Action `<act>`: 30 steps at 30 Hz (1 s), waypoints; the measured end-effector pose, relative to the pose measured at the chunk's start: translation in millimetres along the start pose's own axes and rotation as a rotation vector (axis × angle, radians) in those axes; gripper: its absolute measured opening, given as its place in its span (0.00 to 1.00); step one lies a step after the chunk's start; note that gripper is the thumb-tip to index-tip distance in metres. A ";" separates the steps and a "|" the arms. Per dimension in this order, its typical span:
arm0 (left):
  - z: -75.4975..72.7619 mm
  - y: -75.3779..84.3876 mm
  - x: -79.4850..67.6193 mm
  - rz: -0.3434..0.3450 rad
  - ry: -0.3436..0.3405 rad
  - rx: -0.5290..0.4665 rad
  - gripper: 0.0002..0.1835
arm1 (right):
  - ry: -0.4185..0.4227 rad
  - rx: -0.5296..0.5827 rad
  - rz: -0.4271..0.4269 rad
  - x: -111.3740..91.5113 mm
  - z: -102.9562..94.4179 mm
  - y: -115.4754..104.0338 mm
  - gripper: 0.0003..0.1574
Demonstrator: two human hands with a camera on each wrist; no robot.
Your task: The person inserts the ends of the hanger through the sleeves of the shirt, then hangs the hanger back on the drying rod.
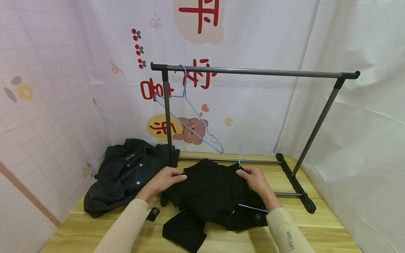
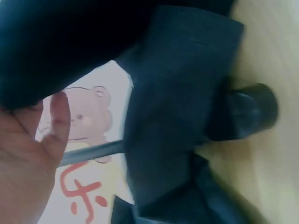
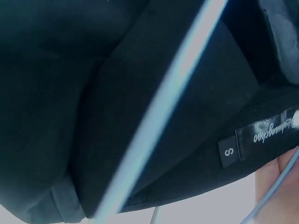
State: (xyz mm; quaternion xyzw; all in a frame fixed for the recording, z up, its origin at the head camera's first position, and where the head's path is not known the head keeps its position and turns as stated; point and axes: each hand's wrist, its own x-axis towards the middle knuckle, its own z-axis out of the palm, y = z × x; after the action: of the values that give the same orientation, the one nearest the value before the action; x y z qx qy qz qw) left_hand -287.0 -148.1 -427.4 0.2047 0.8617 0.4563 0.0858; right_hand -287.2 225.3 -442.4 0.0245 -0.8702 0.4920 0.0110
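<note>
A black shirt (image 1: 212, 191) is held up over the table between two hands. The left hand (image 1: 166, 179) pinches its left part between thumb and fingers; in the left wrist view, the hand (image 2: 32, 154) is at the cloth's edge with a sleeve (image 2: 173, 112) hanging beside it. At the collar, the right hand (image 1: 254, 179) pinches the cloth beside the hook of a light blue hanger (image 1: 243, 149). That hanger's bar (image 3: 159, 112) crosses the shirt's inside in the right wrist view, near a collar label (image 3: 266, 133) marked S. Most of the hanger is hidden by cloth.
A dark garment rack (image 1: 253, 71) stands behind the shirt, with another light blue hanger (image 1: 202, 121) on its bar at the left. A dark buttoned shirt (image 1: 126, 172) lies crumpled on the wooden table (image 1: 329, 228) at left. Printed cloth (image 1: 253, 112) hangs at the back.
</note>
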 end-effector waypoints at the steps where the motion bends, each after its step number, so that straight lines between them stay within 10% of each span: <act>1: -2.1 3.7 -0.2 0.016 0.000 -0.023 0.25 | 0.012 -0.005 -0.001 0.7 -1.1 0.4 0.21; 6: -14.7 11.8 -5.2 0.079 -0.020 -0.117 0.20 | 0.079 -0.013 0.010 0.6 -11.2 1.0 0.23; 13: -26.1 -7.0 -16.1 -0.034 -0.072 -0.110 0.17 | 0.132 -0.037 0.043 0.2 -23.1 7.2 0.24; 20: -36.0 -16.6 -26.2 -0.074 0.187 -0.265 0.22 | 0.083 -0.019 -0.012 4.4 -21.4 11.1 0.22; 25: -49.0 -10.0 -28.1 -0.024 0.254 -0.452 0.18 | 0.070 -0.026 -0.007 6.0 -17.6 10.9 0.22; 30: -67.7 -11.4 -37.9 -0.068 0.218 -0.163 0.14 | 0.117 -0.069 0.027 3.7 -13.5 12.4 0.20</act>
State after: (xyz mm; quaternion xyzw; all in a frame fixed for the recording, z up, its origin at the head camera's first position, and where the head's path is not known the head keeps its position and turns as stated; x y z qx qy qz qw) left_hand -278.7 -221.0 -399.8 0.1171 0.8325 0.5410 0.0231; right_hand -291.6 243.1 -445.9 -0.0165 -0.8847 0.4626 0.0561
